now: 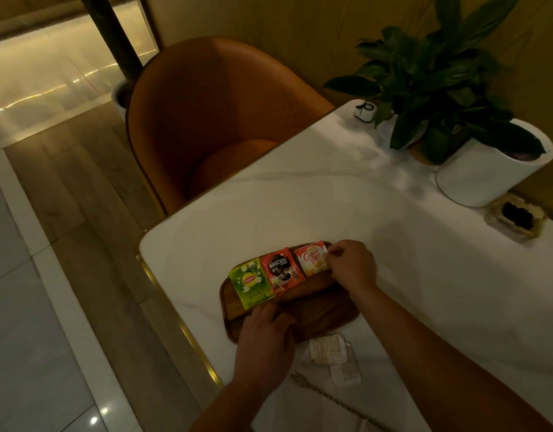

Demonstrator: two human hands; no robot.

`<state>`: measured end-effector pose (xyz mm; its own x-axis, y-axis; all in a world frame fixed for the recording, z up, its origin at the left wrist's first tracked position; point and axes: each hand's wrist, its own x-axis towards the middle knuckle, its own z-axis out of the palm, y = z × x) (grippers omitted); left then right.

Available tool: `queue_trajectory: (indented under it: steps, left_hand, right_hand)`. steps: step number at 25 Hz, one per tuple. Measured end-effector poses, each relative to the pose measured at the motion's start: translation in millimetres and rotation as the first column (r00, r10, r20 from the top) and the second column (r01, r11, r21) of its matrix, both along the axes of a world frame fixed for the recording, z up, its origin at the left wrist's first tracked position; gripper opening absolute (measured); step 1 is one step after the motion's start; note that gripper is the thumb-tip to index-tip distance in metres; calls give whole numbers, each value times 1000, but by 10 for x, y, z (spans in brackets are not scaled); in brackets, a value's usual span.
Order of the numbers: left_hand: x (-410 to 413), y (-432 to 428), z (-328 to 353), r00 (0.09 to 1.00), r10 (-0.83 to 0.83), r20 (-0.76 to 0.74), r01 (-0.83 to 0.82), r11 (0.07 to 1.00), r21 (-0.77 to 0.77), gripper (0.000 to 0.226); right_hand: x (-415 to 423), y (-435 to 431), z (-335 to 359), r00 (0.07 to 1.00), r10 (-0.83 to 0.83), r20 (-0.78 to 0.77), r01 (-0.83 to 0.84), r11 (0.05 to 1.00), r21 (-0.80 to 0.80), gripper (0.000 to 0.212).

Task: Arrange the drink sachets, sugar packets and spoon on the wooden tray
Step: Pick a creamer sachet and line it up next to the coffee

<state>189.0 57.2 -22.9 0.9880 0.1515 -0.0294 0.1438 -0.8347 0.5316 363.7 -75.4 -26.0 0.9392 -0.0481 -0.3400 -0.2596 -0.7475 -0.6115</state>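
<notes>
Wooden tray (325, 310) edge, Coffee-mate sachet (311, 258) corner under hands (264, 338) (351, 266); spoon (328, 397) dim.

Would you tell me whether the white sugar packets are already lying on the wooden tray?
No, the sugar packets lie on the white table beside the wooden tray, not on it.

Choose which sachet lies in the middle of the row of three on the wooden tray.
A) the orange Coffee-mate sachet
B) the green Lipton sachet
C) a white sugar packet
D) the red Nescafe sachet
D: the red Nescafe sachet lies between the green Lipton sachet and the Coffee-mate sachet on the wooden tray.
</notes>
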Motion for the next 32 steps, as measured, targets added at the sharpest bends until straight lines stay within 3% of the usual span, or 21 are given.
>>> queue_trajectory:
  steps: [5, 9, 12, 15, 21, 32]
  left_hand:
    - [-3, 22, 4, 1000, 11, -10, -11, 999, -53, 21]
    - [-42, 99, 23, 994, 80, 68, -76, 995, -62, 20]
    - [-14, 250, 18, 984, 132, 120, -134, 991, 13, 26]
    - [61, 410, 13, 983, 172, 71, -179, 976, 120, 35]
    - [176, 565, -30, 997, 81, -8, -77, 972, 221, 51]
    - [226, 621, -91, 1000, 0, -23, 8, 936, 353, 30]
  right_hand:
    - [11, -13, 18, 999, -27, -16, 28, 998, 48, 26]
    - [-25, -54, 30, 1000, -6, -15, 6, 1000, 4, 28]
    - [-36, -87, 28, 1000, 28, -7, -28, 999, -24, 30]
    - [-45, -91, 24, 998, 62, 27, -60, 996, -64, 28]
    - [-51, -75, 12, 997, 69, 28, -66, 993, -94, 31]
    - [-44, -66, 4, 997, 71, 40, -66, 992, -104, 29]
